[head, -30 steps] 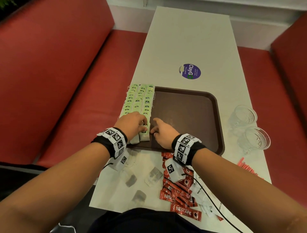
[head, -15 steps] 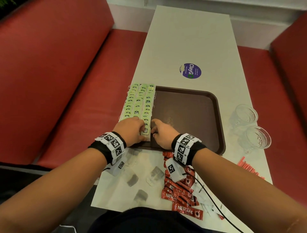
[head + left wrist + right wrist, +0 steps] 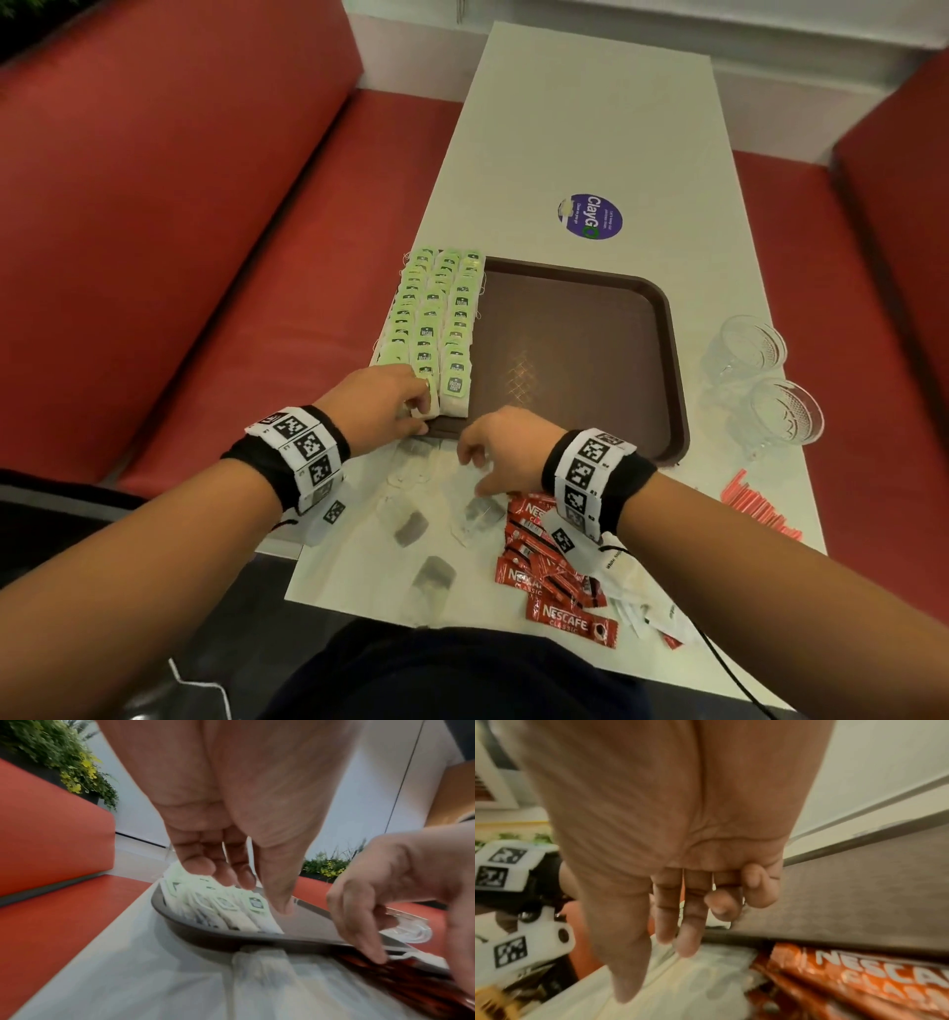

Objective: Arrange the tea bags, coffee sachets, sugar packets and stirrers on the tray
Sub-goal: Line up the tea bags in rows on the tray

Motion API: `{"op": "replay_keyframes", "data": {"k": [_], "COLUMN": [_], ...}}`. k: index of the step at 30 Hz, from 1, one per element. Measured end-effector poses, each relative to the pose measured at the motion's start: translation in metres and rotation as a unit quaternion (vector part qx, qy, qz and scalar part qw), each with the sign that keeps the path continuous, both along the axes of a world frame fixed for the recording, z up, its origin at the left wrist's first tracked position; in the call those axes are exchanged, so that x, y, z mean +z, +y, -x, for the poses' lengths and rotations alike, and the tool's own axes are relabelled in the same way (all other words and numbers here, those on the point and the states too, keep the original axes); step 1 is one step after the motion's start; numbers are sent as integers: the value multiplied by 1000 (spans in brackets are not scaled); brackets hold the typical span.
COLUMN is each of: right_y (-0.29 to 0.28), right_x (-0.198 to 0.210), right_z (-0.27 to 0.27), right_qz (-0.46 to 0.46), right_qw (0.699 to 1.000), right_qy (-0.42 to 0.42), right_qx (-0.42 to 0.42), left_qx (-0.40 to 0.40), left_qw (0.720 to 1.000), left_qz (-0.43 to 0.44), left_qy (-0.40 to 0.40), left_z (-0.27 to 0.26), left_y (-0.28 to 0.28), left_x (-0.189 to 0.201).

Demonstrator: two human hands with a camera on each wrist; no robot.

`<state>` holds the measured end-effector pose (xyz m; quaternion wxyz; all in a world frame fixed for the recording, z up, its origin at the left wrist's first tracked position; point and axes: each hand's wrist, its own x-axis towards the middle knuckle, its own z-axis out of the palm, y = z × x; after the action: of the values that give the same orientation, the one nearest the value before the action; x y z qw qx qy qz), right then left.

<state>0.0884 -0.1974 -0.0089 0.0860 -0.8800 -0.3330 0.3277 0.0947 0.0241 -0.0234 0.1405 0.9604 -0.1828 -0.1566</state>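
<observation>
A brown tray (image 3: 575,360) lies on the white table. Green-tagged tea bags (image 3: 436,318) fill its left side in three overlapping rows. My left hand (image 3: 418,406) is at the near end of those rows; in the left wrist view its fingertips (image 3: 231,876) rest on the tags with the thumb beside the rightmost bag. My right hand (image 3: 475,462) hovers empty, fingers loose, over loose tea bags (image 3: 480,514) on the table just before the tray. Red Nescafe coffee sachets (image 3: 554,580) lie heaped under my right wrist, white sugar packets (image 3: 637,611) beside them. Red stirrers (image 3: 760,509) lie at the right edge.
Two clear glasses (image 3: 770,390) stand right of the tray. A round purple sticker (image 3: 590,217) is on the table beyond it. Red bench seats (image 3: 179,257) flank the table on both sides. The tray's right part is bare.
My right hand has drawn back off the tray's near edge to above the loose tea bags on the table. My left hand has stayed at the near end of the rows.
</observation>
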Motion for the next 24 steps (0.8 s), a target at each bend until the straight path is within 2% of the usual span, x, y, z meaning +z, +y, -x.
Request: {"op": "replay_keyframes", "data": {"k": [3,6,10,17,21,24], "right_y": [5,11,18,22,18,16], "right_x": [-6,-12,-17,-15,-12,-9], "right_z": [11,20,26,27,25,25], "right_qz": [47,89,112,126,70,35], "right_qw": [997,992,987,984,993,998], "right_qy": [-17,-39,-53,-18,-12,-8], "right_qx": [53,85,105,125,91,58], "left_qx": [-36,3,53,72,70,83], "left_qw": [996,980,966,970,979,990], "left_qz": [-85,-197,-249,-220,-176,-98], "left_qy": [9,9,38,76,75,62], "left_z": [22,39,53,52,47,42], "left_y": [-3,-4,-8,-12,-9,-4], "left_x": [5,0,-8,-12,-5,4]}}
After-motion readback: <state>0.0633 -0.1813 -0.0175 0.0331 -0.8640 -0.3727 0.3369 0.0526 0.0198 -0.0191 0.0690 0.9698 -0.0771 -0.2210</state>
